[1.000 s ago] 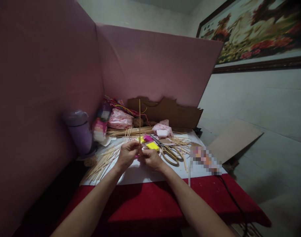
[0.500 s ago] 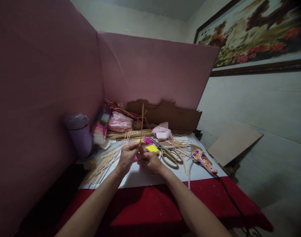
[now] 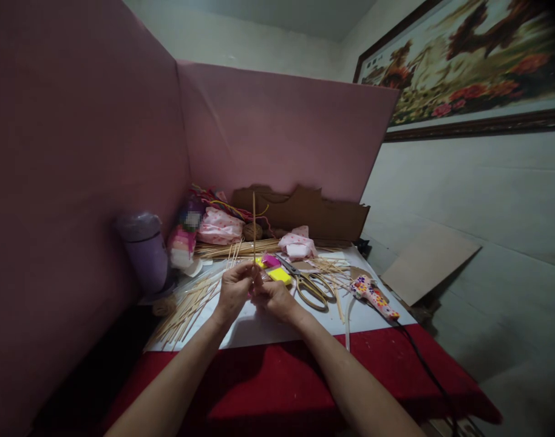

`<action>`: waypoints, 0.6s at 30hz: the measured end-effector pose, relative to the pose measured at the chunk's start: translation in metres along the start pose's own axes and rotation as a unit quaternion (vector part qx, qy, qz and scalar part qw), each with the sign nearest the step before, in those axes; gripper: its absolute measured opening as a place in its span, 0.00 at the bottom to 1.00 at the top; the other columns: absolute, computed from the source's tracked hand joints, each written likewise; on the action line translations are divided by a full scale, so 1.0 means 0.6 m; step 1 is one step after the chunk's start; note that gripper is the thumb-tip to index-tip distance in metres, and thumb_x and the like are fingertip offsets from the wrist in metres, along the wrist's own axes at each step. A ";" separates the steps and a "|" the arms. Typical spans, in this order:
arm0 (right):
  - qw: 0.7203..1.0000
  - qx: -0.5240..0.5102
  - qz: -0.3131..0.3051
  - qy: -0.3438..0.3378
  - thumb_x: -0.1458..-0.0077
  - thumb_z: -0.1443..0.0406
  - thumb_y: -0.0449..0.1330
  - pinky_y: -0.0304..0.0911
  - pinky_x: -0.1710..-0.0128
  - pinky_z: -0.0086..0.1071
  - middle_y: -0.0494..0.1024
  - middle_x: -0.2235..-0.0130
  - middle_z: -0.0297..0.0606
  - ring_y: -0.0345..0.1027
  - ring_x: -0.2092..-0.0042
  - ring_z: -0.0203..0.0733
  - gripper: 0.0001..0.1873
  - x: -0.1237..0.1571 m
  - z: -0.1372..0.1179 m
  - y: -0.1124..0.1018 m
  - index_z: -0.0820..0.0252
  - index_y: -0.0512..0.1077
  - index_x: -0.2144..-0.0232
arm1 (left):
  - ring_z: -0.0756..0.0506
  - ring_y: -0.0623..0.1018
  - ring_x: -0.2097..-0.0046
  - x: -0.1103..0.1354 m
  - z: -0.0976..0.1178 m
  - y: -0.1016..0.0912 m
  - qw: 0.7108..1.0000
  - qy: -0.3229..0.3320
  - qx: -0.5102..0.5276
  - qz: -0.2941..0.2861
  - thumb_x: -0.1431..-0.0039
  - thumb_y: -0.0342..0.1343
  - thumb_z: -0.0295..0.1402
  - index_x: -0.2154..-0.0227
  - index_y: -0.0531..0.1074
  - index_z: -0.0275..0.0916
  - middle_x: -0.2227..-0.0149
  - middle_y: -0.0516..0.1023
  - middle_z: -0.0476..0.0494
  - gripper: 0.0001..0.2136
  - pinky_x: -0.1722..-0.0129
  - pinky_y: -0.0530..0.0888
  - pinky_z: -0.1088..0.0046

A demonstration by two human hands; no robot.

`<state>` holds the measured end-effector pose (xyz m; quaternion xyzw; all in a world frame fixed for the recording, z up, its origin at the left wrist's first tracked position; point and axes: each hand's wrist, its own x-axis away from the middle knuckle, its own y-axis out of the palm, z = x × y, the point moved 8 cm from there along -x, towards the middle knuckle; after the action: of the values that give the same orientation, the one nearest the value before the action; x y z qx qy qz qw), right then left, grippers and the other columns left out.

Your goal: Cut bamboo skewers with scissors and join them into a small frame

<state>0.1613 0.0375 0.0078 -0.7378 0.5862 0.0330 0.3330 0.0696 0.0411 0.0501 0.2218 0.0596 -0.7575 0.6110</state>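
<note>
A thin pointed wooden stick (image 3: 254, 227) stands nearly upright above the table, its lower end hidden among my fingers. My left hand (image 3: 235, 290) pinches it low down. Close against it, my right hand (image 3: 276, 298) is closed with its fingertips at the stick's bottom; what else they may hold is hidden. Just behind the hands lie a yellow block (image 3: 280, 276) and a magenta packet (image 3: 271, 261). Scissors with gold handles (image 3: 313, 291) rest to the right of my right hand. Many loose wooden sticks (image 3: 190, 309) are spread out to the left.
A flower-patterned glue gun (image 3: 375, 297) lies at the right, its black cord running off the red cloth (image 3: 268, 382). On the left stands a purple tumbler (image 3: 145, 252). Torn cardboard (image 3: 300, 212), a twine ball (image 3: 252, 230) and a pink-dotted bundle (image 3: 220, 226) line the back.
The stick's tip has shifted slightly left, and the stick now stands straighter. Both hands stay together in nearly the same spot, and the view has moved a little.
</note>
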 end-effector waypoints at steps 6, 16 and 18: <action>0.999 0.027 0.018 0.004 0.57 0.71 0.59 0.55 0.74 0.24 0.65 0.81 0.28 0.57 0.75 0.32 0.07 0.000 -0.004 -0.005 0.62 0.71 0.84 | 0.53 0.69 0.79 0.001 0.006 -0.007 0.999 0.024 -0.043 0.004 0.50 0.57 0.36 0.75 0.73 0.34 0.80 0.72 0.50 0.09 0.80 0.66 0.78; 0.987 0.147 -0.048 0.051 0.54 0.71 0.60 0.54 0.74 0.22 0.68 0.80 0.28 0.60 0.75 0.31 0.05 -0.003 -0.017 -0.005 0.63 0.73 0.80 | 0.53 0.68 0.82 0.000 0.009 -0.002 0.999 0.033 -0.017 -0.005 0.50 0.56 0.37 0.79 0.70 0.35 0.84 0.69 0.52 0.10 0.82 0.66 0.78; 0.970 0.221 -0.069 0.071 0.52 0.71 0.59 0.53 0.74 0.24 0.71 0.78 0.30 0.61 0.74 0.32 0.07 -0.002 -0.025 -0.031 0.62 0.74 0.79 | 0.53 0.69 0.82 0.000 0.008 -0.001 1.000 0.026 -0.017 -0.004 0.50 0.56 0.37 0.79 0.70 0.35 0.84 0.70 0.51 0.10 0.82 0.66 0.78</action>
<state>0.1725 0.0323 0.0283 -0.6851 0.5487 -0.1727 0.4469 0.0675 0.0395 0.0544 0.2306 0.0895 -0.7530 0.6098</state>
